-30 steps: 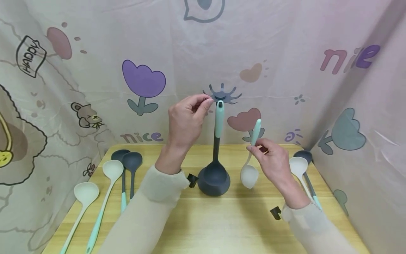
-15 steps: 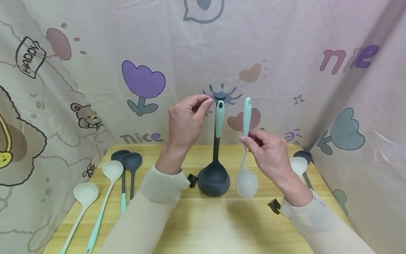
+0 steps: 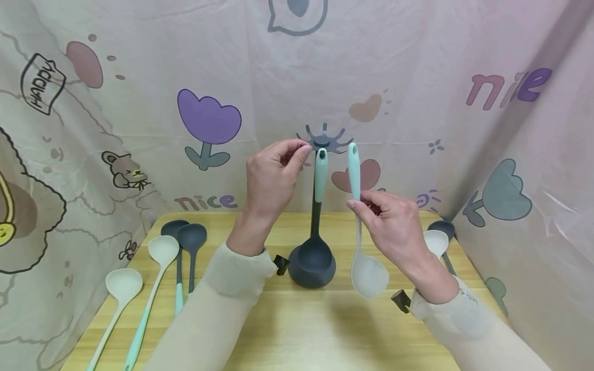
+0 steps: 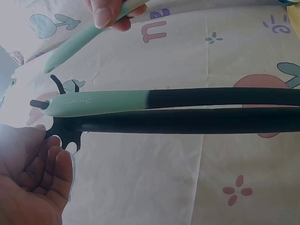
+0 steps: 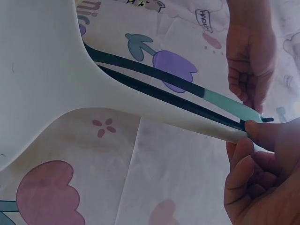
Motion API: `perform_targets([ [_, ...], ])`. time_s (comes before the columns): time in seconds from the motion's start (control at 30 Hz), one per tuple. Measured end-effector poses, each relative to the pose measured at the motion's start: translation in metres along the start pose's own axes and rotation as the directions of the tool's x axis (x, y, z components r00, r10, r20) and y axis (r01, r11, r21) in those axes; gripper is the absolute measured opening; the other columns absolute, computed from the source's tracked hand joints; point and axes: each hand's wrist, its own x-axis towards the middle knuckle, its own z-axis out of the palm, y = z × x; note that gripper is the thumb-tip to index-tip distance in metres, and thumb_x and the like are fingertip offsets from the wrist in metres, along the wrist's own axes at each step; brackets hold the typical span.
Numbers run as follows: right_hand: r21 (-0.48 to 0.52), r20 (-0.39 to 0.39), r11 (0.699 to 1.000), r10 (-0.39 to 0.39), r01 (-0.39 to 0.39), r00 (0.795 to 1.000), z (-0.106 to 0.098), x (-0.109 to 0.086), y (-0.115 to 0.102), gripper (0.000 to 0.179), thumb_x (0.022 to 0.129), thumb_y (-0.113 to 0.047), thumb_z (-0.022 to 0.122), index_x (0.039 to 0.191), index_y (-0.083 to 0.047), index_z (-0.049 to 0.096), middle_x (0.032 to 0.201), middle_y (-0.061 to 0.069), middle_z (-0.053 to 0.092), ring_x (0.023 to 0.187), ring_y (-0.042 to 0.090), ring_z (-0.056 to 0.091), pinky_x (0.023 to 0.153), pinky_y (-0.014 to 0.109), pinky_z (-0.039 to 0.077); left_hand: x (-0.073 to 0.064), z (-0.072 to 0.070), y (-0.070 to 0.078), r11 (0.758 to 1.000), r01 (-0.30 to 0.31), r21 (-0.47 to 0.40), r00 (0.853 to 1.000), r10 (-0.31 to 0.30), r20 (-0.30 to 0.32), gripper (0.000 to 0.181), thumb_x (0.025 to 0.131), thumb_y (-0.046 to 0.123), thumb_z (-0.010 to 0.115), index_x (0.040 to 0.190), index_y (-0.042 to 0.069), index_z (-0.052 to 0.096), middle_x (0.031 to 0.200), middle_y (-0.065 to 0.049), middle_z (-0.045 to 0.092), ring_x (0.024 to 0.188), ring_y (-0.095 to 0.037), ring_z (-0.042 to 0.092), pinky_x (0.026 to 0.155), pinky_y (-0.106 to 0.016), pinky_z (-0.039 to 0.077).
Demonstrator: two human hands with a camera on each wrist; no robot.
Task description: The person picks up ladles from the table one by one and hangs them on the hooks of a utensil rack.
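My left hand [image 3: 273, 178] pinches a prong of the dark utensil stand's [image 3: 327, 141] star-shaped hook rack between thumb and fingers. From a front hook, through the hole in its mint handle [image 4: 93, 102], hangs a dark ladle [image 3: 315, 252] with its bowl over the stand's round base. My right hand [image 3: 394, 221] pinches a white ladle [image 3: 369, 276] just below its mint grip. It is held upright, bowl down, to the right of the stand. The handle's top hole is level with the rack and close to its right prongs. In the right wrist view, the white bowl [image 5: 37, 70] fills the left side.
On the table's [image 3: 297, 330] left side lie two white ladles [image 3: 124, 282] and two dark utensils [image 3: 192, 237] with round heads. At the right edge lie a white utensil [image 3: 436, 242] and a dark one [image 3: 442, 226], partly behind my right wrist. A patterned curtain [image 3: 278, 77] surrounds the table.
My right hand has brought the white ladle leftward and up toward the rack, and its bowl has swung toward me. The left hand stays in place on the prong.
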Motion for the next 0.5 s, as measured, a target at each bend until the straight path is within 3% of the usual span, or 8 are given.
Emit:
perform_targets([
  [0.5,0.025,0.054,0.998,0.051,-0.052,0.997,0.0015,0.0017,-0.0078,0.011,0.094,-0.017,0.082,0.099,-0.007,0.082,0.074,0.003,0.072,0.056,0.013,0.053,0.049,0.023,0.04,-0.0005,-0.0019,0.0022,1.0,0.018,0.022,1.0,-0.018,0.013,0.019,0.1,0.021,0.076,0.109,0.005,0.081,0.087,-0.006,0.075,0.077,-0.016,0.065,0.067,-0.027,0.053],
])
